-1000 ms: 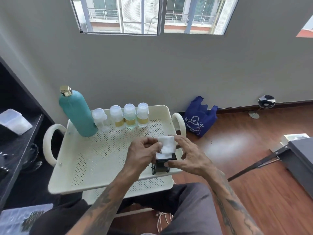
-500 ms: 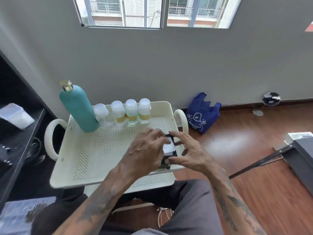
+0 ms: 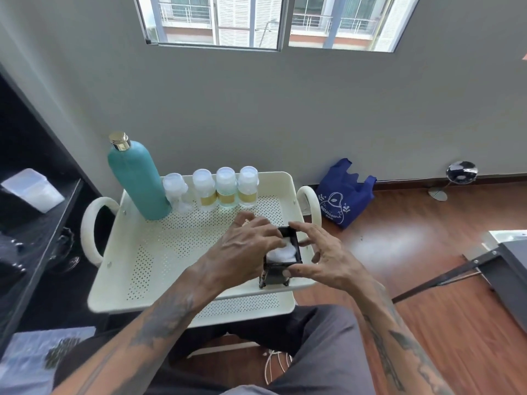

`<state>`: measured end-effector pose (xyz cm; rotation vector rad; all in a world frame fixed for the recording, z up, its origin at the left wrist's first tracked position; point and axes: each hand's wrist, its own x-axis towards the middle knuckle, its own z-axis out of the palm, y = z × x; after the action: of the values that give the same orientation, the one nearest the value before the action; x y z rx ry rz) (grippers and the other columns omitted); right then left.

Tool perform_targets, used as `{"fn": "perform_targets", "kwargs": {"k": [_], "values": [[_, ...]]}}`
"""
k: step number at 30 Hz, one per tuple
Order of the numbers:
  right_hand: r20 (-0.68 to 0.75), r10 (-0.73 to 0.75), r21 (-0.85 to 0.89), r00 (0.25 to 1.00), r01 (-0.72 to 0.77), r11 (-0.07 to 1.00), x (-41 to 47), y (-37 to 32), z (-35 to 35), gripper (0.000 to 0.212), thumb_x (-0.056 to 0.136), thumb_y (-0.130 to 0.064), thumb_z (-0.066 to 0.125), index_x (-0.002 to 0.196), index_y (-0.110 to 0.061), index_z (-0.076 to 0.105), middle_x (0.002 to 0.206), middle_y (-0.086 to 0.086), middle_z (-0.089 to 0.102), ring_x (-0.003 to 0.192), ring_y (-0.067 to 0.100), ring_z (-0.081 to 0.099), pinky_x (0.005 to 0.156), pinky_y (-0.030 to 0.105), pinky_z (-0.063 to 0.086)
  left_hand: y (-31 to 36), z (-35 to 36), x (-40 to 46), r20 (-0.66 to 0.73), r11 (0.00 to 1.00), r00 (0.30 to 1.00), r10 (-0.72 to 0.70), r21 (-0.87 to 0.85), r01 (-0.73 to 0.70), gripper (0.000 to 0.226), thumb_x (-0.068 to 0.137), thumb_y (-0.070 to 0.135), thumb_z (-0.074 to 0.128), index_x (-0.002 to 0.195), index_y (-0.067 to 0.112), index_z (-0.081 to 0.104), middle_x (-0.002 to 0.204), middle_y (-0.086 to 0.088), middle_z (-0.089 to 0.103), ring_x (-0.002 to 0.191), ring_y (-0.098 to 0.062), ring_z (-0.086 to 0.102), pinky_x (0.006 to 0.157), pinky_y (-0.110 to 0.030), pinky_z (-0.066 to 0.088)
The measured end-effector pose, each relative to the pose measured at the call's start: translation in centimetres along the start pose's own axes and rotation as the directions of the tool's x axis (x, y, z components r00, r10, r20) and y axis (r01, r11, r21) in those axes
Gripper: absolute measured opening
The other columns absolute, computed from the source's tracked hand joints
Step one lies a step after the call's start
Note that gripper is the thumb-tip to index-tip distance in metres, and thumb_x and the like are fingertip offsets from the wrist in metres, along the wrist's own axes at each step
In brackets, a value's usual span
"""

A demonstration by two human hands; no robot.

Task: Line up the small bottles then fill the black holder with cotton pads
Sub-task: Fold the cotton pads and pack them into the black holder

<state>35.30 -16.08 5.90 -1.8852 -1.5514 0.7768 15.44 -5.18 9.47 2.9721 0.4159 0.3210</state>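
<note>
Left hand point(image 3: 245, 240) presses soft white cotton pads point(image 3: 285, 253) down with open fingers. Right hand point(image 3: 328, 260) pinches the square black holder point(image 3: 278, 273). A blue bag point(image 3: 342, 201) says "REUSABLE".

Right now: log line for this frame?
phase: filling | left hand presses cotton pads into black holder | right hand holds black holder | small bottles in row on tray
</note>
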Motion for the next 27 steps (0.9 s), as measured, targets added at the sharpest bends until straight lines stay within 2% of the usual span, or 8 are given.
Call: {"fn": "perform_targets", "kwargs": {"k": [4, 8, 11, 13, 16, 18, 21, 27], "values": [[0.012, -0.001, -0.036, 1.0, 0.001, 0.999, 0.1, -0.1, -0.1, 0.092, 0.061, -0.054, 0.085, 0.138, -0.052, 0.035, 0.136, -0.027, 0.042, 0.111, -0.002, 0.055, 0.076, 0.018, 0.047, -0.5, 0.5, -0.9, 0.146, 0.991, 0.989, -0.011, 0.132, -0.009, 0.046, 0.076, 0.004, 0.06, 0.112, 0.032, 0.07, 0.118, 0.02, 0.067, 0.131, -0.015, 0.038, 0.107, -0.041, 0.014], [0.022, -0.005, -0.067, 1.0, 0.007, 0.998, 0.2, -0.3, -0.2, 0.093, 0.061, -0.057, 0.083, 0.139, -0.053, 0.033, 0.137, -0.025, 0.043, 0.11, -0.001, 0.056, 0.078, 0.021, 0.047, 0.1, 0.1, 0.1, 0.216, 0.975, 0.976, 0.025, 0.209, -0.071, 0.038, 0.084, 0.009, 0.051, 0.111, 0.03, 0.069, 0.115, 0.021, 0.066, 0.131, -0.016, 0.031, 0.11, -0.044, 0.007], [0.027, 0.006, -0.099, 1.0, -0.003, 0.995, 0.0, -0.6, -0.5, 0.094, 0.06, -0.059, 0.082, 0.139, -0.054, 0.03, 0.137, -0.026, 0.042, 0.11, -0.002, 0.055, 0.084, 0.025, 0.05, -0.2, 0.1, -0.8, 0.094, 0.999, 0.996, 0.002, 0.048, -0.007, 0.053, 0.077, 0.007, 0.057, 0.124, 0.031, 0.063, 0.13, 0.015, 0.06, 0.13, -0.014, 0.037, 0.111, -0.039, 0.015], [0.045, 0.022, -0.107, 0.999, -0.017, 0.994, -0.1, -0.7, -0.8, 0.098, 0.061, -0.059, 0.081, 0.142, -0.054, 0.026, 0.139, -0.026, 0.04, 0.11, -0.003, 0.055, 0.087, 0.027, 0.05, -0.8, 0.4, -2.3, -0.021, 0.987, 0.995, -0.097, -0.132, 0.093, 0.064, 0.076, 0.012, 0.06, 0.137, 0.028, 0.051, 0.141, 0.008, 0.05, 0.132, -0.012, 0.037, 0.114, -0.036, 0.026], [0.074, 0.024, -0.098, 0.997, -0.016, 0.995, 0.1, -0.9, -1.1, 0.097, 0.062, -0.055, 0.081, 0.142, -0.051, 0.028, 0.139, -0.025, 0.041, 0.107, -0.004, 0.057, 0.089, 0.032, 0.053, -1.4, 1.3, -3.8, 0.134, 0.857, 0.951, -0.277, -0.412, 0.308, 0.088, 0.077, 0.033, 0.072, 0.151, 0.026, 0.025, 0.15, 0.005, 0.033, 0.132, -0.007, 0.034, 0.113, -0.033, 0.035], [0.083, 0.013, -0.115, 0.996, -0.003, 0.993, 0.3, -1.1, -1.4, 0.094, 0.062, -0.053, 0.083, 0.142, -0.047, 0.033, 0.137, -0.023, 0.043, 0.106, -0.005, 0.057, 0.087, 0.032, 0.054, -1.3, 2.3, -3.7, 0.21, 0.765, 0.925, -0.317, -0.52, 0.38, 0.106, 0.07, 0.047, 0.079, 0.153, 0.027, 0.016, 0.152, 0.003, 0.032, 0.127, -0.007, 0.043, 0.106, -0.033, 0.045], [0.072, 0.018, -0.136, 0.997, -0.008, 0.991, 0.5, -1.1, -1.9, 0.094, 0.06, -0.051, 0.084, 0.141, -0.042, 0.038, 0.135, -0.022, 0.046, 0.105, -0.005, 0.059, 0.087, 0.032, 0.054, -0.6, 3.4, -2.8, 0.141, 0.693, 0.911, -0.388, -0.607, 0.389, 0.108, 0.066, 0.048, 0.083, 0.152, 0.026, 0.021, 0.147, 0.0, 0.044, 0.114, -0.006, 0.054, 0.095, -0.028, 0.051], [0.061, 0.055, -0.144, 0.997, -0.046, 0.989, -0.4, -0.4, -3.5, 0.093, 0.056, -0.05, 0.085, 0.138, -0.043, 0.042, 0.132, -0.02, 0.05, 0.103, -0.003, 0.06, 0.085, 0.035, 0.055, 0.8, 4.6, -1.4, 0.076, 0.663, 0.916, -0.395, -0.667, 0.341, 0.099, 0.068, 0.044, 0.084, 0.147, 0.027, 0.027, 0.14, 0.0, 0.051, 0.109, -0.007, 0.059, 0.089, -0.025, 0.053]]}}
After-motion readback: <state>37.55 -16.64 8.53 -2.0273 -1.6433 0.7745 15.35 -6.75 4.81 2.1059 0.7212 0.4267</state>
